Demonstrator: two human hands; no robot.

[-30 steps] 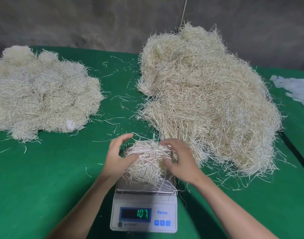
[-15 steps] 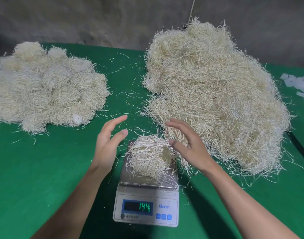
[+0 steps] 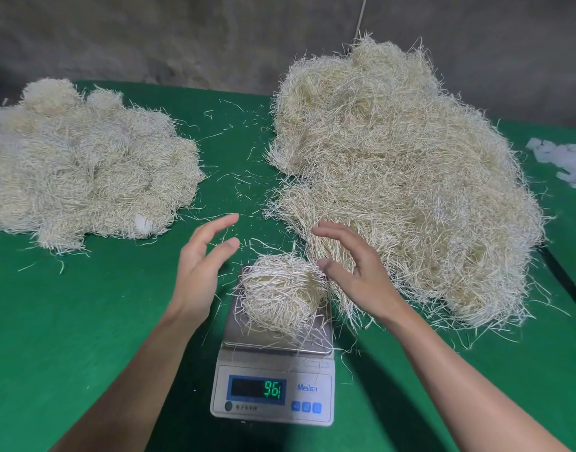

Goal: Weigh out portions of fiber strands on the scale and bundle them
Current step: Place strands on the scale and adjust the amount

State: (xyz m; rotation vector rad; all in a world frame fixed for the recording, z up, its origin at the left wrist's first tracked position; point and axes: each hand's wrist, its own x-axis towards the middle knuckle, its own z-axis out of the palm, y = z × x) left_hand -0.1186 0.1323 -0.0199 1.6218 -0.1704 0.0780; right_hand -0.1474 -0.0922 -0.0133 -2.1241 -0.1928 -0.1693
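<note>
— What covers the green desk (image 3: 100, 337)?
— The large fiber heap (image 3: 410, 190) on the right, and a smaller, paler heap (image 3: 84, 171) on the left.
— And the scale (image 3: 277, 380)?
— It is at the near edge, between the forearms. The weighed portion (image 3: 280, 291) lies on its pan as a loose wad, and the display shows green digits.
— The hands?
— The left hand (image 3: 202, 269) and right hand (image 3: 355, 272) hover on either side of the portion with fingers spread, gripping nothing.

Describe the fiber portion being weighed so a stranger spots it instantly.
On the green table, find the digital scale nearest the camera. The fiber portion sits on its steel pan. Unlike the left pile and right pile, it is a small rounded clump.
</note>
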